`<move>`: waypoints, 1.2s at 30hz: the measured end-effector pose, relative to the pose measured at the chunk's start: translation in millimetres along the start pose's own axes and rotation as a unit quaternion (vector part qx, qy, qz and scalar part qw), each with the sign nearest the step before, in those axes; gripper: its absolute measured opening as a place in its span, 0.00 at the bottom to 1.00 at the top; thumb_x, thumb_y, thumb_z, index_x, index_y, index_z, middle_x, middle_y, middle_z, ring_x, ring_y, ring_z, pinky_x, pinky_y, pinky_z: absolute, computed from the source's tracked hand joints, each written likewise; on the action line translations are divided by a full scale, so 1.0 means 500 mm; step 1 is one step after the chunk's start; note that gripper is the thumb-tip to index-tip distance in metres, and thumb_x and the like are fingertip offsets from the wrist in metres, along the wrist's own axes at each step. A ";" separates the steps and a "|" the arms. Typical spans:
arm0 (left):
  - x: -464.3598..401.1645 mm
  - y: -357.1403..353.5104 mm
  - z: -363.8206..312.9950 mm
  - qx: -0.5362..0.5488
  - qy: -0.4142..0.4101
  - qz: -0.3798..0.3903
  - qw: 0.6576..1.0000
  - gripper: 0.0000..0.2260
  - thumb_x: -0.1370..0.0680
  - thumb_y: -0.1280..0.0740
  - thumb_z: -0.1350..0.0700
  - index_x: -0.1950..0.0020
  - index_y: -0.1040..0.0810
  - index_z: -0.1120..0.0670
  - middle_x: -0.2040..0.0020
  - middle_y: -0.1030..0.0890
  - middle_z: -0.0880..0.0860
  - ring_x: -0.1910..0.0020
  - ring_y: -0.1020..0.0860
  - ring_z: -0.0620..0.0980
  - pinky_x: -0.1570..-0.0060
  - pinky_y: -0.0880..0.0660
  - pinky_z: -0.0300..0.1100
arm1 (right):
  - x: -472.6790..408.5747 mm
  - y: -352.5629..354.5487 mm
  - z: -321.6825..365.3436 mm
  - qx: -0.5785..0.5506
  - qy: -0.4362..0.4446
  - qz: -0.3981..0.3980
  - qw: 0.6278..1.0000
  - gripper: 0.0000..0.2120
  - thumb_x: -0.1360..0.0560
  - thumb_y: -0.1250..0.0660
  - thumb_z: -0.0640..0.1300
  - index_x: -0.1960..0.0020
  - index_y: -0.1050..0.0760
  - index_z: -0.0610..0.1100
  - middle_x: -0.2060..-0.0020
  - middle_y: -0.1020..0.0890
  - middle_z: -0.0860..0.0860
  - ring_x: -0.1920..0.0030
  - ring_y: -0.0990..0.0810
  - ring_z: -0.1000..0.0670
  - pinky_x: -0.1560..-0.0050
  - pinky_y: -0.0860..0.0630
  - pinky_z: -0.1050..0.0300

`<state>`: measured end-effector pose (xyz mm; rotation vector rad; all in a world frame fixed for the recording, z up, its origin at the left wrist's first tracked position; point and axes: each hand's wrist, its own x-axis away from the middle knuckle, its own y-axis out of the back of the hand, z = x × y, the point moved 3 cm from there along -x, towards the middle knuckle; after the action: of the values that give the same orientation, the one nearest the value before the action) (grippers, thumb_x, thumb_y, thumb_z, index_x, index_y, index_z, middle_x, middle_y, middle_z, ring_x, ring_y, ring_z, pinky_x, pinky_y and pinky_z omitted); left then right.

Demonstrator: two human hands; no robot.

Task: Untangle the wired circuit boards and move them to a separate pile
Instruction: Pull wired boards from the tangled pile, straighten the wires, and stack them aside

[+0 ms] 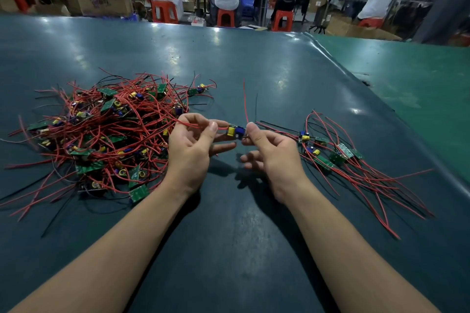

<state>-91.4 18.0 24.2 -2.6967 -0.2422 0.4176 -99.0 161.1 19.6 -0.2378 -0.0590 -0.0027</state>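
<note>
Here, one moment of the sorting, keyed by item.

Risk, snagging: the red leads (188,123) running from the held board back into the tangled heap (101,132) appear not yet free; a hard pull toward the right would likely drag neighbouring boards along or strain a solder joint.

Risk, re-tangling: the red wire (245,101) and black wire (256,107) standing up from the board could catch in the sorted pile (338,157) if the board is set down carelessly (its long leads already fan out toward the table's near side).

Risk, slipping: both grips are fingertip pinches only, so a sudden release of wire tension might flick the board out of hand.

Held circuit board (236,132): lifted above the table (229,71), between the two hands, with its yellow and blue components facing up; it sits between the two piles, near the heap's right edge and apart from the sorted pile.

Left hand (193,145): thumb and forefinger pinch the red leads just beside the board's left end; the other fingers are loosely curled beneath.

Right hand (269,152): thumb and forefinger pinch the board's right end; the remaining fingers curl loosely below, holding nothing.

Task stage (a judgement): early, as the heap far outweighs the sorted pile.
</note>
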 end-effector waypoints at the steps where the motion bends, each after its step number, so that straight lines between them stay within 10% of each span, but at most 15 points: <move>1: 0.000 0.000 0.000 0.006 0.010 0.007 1.000 0.09 0.20 0.40 0.69 0.53 0.34 0.56 0.58 0.19 0.59 0.62 0.16 0.54 0.63 0.18 0.44 | -0.002 0.005 0.003 -0.016 0.000 -0.014 1.000 0.07 0.24 0.30 0.42 0.56 0.20 0.39 0.64 0.19 0.48 0.76 0.23 0.53 0.76 0.26 0.63; 14: -0.002 -0.001 0.024 -0.042 0.077 0.084 0.993 0.07 0.30 0.29 0.56 0.55 0.18 0.56 0.59 0.15 0.55 0.62 0.17 0.52 0.56 0.19 0.43 | -0.009 0.010 0.006 -0.226 -0.025 0.004 0.974 0.06 0.25 0.33 0.29 0.57 0.22 0.38 0.68 0.19 0.48 0.70 0.19 0.53 0.67 0.22 0.66; 24: -0.010 0.004 0.024 -0.024 0.095 0.023 0.995 0.07 0.20 0.36 0.62 0.56 0.20 0.61 0.61 0.15 0.56 0.65 0.17 0.49 0.64 0.20 0.38 | -0.024 -0.002 -0.007 -0.087 0.015 0.047 0.995 0.07 0.25 0.34 0.29 0.56 0.20 0.37 0.68 0.17 0.49 0.66 0.17 0.52 0.60 0.20 0.64; 36: -0.010 0.001 0.014 0.032 0.119 0.033 0.992 0.08 0.30 0.29 0.61 0.53 0.19 0.62 0.59 0.15 0.57 0.65 0.17 0.50 0.62 0.19 0.39 | -0.018 -0.018 -0.006 -0.101 0.001 0.087 0.991 0.07 0.28 0.30 0.35 0.61 0.15 0.41 0.65 0.15 0.47 0.65 0.16 0.52 0.64 0.21 0.64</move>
<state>-98.2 18.8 19.2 -2.6662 -0.0696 0.1180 -107.8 151.8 18.3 -0.4443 -0.0349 0.1648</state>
